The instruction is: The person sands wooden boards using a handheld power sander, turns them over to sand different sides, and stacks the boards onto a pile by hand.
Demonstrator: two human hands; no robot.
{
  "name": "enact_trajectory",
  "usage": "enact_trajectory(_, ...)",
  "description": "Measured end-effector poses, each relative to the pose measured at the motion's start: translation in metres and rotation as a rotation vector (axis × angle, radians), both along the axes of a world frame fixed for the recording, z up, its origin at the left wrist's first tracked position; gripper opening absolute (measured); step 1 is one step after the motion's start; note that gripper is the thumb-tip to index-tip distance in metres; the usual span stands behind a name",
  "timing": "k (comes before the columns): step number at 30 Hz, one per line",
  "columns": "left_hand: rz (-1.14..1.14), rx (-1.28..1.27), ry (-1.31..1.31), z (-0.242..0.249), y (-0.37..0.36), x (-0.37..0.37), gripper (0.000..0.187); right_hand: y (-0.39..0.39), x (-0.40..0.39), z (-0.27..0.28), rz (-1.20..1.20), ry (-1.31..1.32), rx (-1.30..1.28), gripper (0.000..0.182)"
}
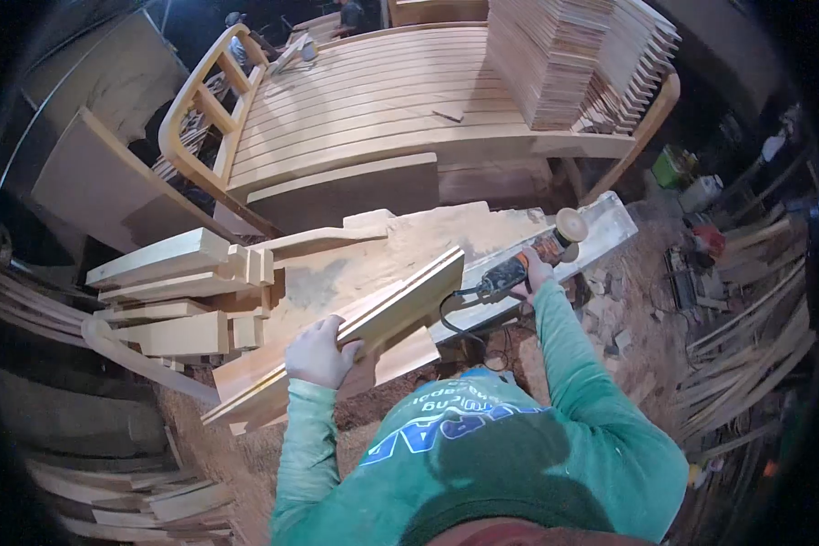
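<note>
My left hand [322,353] is closed over the edge of a long wooden board [409,296], which is tilted up on its edge. Under that board lies the workbench [328,273], dusty with sawdust. Off to the right, my right hand [535,272] is wrapped round an angle grinder [510,270]. Its round disc [571,225] points away from me, apart from the board. A black cord [443,318] runs from the grinder's back end down past the bench edge.
Wooden blocks [182,291] are stacked on the bench's left end. Beyond stands a slatted wooden bed frame [364,91] bearing a tall stack of slatted panels [555,64]. Long offcuts [755,346] lie on the right, near a green container [672,167]. Two people are at the back.
</note>
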State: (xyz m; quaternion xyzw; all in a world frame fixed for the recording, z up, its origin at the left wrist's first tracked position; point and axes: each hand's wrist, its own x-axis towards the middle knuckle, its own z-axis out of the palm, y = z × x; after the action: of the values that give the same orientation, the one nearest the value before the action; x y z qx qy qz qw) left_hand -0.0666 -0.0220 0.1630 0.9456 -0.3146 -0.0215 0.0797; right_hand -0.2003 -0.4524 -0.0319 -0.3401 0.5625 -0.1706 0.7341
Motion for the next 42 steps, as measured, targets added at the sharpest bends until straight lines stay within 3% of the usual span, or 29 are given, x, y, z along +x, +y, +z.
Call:
enact_trajectory(4, 0.011, -0.005, -0.012, -0.004, 0.0, 0.005, 0.05, 0.005, 0.001, 0.034, 0.172, 0.189, -0.207, 0.065)
enact_trajectory(5, 0.018, 0.012, -0.007, -0.004, 0.0, 0.004, 0.049, -0.018, 0.0, -0.02, 0.162, 0.231, -0.29, 0.067)
enact_trajectory(6, 0.027, 0.027, -0.001, -0.003, 0.0, 0.005, 0.049, 0.004, 0.0, 0.036, 0.189, 0.307, -0.233, 0.074)
enact_trajectory(8, 0.031, 0.045, 0.002, -0.001, -0.004, 0.004, 0.047, -0.057, -0.006, -0.057, 0.467, 0.63, -0.671, 0.076)
enact_trajectory(10, 0.03, 0.059, 0.001, 0.002, -0.006, 0.003, 0.043, -0.063, -0.013, -0.056, 0.57, 0.535, -0.677, 0.093)
enact_trajectory(12, 0.027, 0.088, -0.003, 0.004, -0.006, 0.001, 0.042, -0.037, -0.014, -0.001, 0.612, 0.57, -0.664, 0.092)
enact_trajectory(14, 0.01, 0.058, -0.01, 0.003, -0.005, 0.003, 0.043, -0.057, -0.01, -0.019, 0.65, 0.752, -0.692, 0.077)
enact_trajectory(15, 0.006, 0.04, -0.017, 0.003, -0.005, 0.003, 0.043, -0.05, -0.012, 0.001, 0.648, 0.776, -0.649, 0.077)
enact_trajectory(18, 0.005, 0.048, -0.002, 0.006, -0.004, 0.003, 0.043, -0.072, -0.016, -0.011, 0.75, 0.628, -0.476, 0.074)
enact_trajectory(22, 0.019, 0.088, -0.009, 0.007, -0.005, 0.002, 0.042, -0.067, -0.02, -0.014, 0.735, 0.716, -0.694, 0.075)
enact_trajectory(27, 0.038, 0.092, -0.037, 0.003, -0.005, 0.003, 0.049, -0.02, -0.015, -0.016, 0.389, 0.808, -0.575, 0.092)
enact_trajectory(33, 0.015, 0.054, -0.011, 0.006, -0.005, 0.002, 0.043, 0.017, 0.01, -0.008, 0.169, 0.801, -0.56, 0.084)
enact_trajectory(38, 0.008, 0.067, -0.049, 0.002, -0.003, 0.003, 0.052, 0.02, 0.025, 0.009, 0.014, 0.716, -0.408, 0.074)
enact_trajectory(40, -0.02, 0.056, -0.076, -0.002, -0.002, 0.002, 0.051, -0.009, 0.038, -0.046, -0.04, 0.685, -0.405, 0.068)
enact_trajectory(42, -0.048, 0.074, -0.045, 0.001, 0.0, 0.002, 0.05, 0.003, 0.035, -0.019, 0.011, 0.632, -0.421, 0.07)
